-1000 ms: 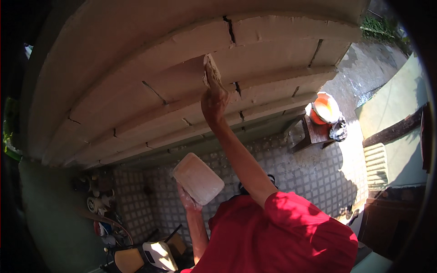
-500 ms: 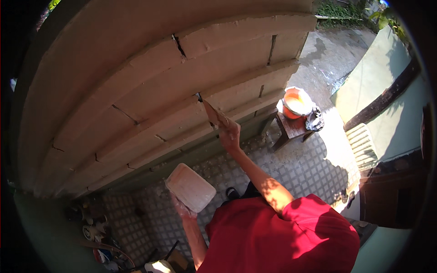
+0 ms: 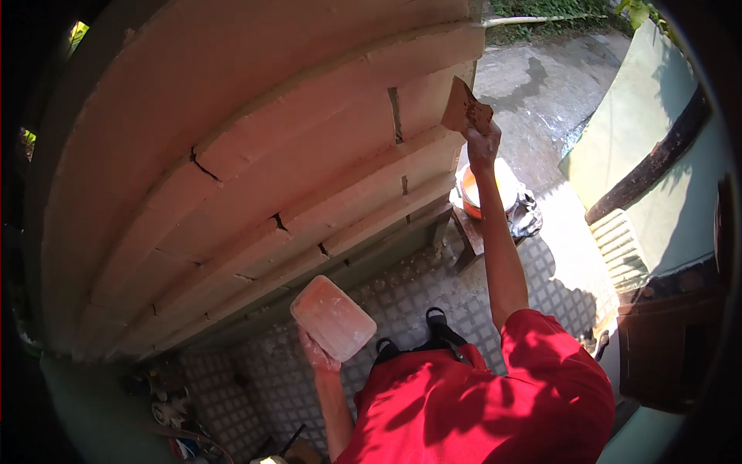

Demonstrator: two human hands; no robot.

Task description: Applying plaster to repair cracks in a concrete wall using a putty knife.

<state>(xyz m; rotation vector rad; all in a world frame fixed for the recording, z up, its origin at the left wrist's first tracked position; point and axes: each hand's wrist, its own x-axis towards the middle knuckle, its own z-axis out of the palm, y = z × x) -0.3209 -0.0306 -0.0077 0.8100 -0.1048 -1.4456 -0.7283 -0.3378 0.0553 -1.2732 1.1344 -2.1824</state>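
My right hand (image 3: 482, 145) grips a flat, tan scraper (image 3: 459, 107) smeared with putty, raised at the right end of a large pale ribbed panel (image 3: 232, 116) with cracks and gaps along its curved ridges. My left hand (image 3: 317, 349) holds a pale, plaster-dusted rectangular plastic container (image 3: 333, 317) low in front of the panel. Part of that hand is hidden by the container.
An orange bucket (image 3: 471, 203) and black plastic bag (image 3: 526, 216) sit on a wooden stool (image 3: 468, 241) at right, above tiled floor (image 3: 560, 286). A pale green wall (image 3: 645, 209) stands beyond. Assorted items (image 3: 166, 414) lie at lower left.
My right hand with the scraper has moved rightward and up to the panel's right end. My left hand still holds the container. The view has shifted too.
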